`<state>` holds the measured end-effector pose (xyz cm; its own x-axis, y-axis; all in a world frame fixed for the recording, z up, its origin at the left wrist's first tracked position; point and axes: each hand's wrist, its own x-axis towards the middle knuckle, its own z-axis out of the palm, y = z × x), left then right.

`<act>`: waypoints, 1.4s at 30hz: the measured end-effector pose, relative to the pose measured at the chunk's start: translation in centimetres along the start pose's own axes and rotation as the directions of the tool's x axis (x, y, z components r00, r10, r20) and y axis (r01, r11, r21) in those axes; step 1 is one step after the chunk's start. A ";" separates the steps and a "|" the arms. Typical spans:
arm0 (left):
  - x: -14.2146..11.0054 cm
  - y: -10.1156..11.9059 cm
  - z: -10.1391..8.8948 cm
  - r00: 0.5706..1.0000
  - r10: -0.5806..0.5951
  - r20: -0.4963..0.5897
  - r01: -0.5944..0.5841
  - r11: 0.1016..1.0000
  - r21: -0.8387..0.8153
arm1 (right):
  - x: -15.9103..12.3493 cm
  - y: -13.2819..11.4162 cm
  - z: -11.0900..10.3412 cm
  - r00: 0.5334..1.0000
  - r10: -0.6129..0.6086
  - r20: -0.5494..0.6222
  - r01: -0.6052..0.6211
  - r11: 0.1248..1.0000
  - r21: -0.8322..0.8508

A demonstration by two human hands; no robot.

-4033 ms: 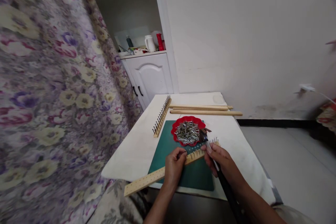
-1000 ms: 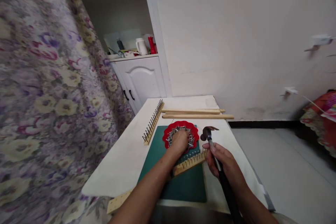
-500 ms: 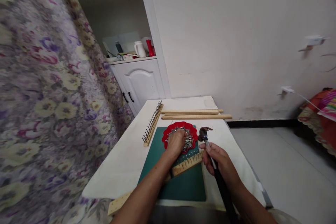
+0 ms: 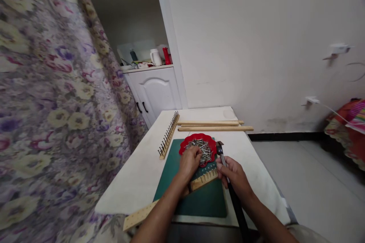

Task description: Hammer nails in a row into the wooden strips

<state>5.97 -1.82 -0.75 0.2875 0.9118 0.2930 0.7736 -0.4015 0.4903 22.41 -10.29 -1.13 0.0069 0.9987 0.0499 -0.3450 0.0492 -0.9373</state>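
My left hand is closed, its fingertips pinched together over the near left side of a red scalloped dish heaped with nails. Whatever lies between those fingertips is too small to make out. A claw hammer is gripped in my right hand, head up and black handle slanting back toward me. Just below the dish, a wooden strip with a row of nails standing in it lies across a green mat. My left forearm hides its middle, and its drilled end juts past the table at lower left.
Another strip studded with nails lies at the table's left. Several bare wooden strips lie along the back. A floral curtain hangs at left, and a white cabinet stands behind. The white tabletop ends before the tiled floor at right.
My left hand has drawn back slightly toward me from the middle of the nail heap, uncovering more nails. The hammer's head has turned and sunk a little. The whole view has shifted slightly.
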 end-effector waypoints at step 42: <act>-10.9 -0.2 0.6 0.940 -0.326 -0.103 0.234 0.833 -0.502 | -2.4 -1.1 1.6 0.995 0.060 0.084 -0.055 0.996 -0.064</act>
<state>3.04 -11.63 -4.52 -0.0398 0.9790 0.2001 0.4281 -0.1642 0.8887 21.29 -12.75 0.37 -0.0926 0.9955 0.0219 -0.2845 -0.0054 -0.9587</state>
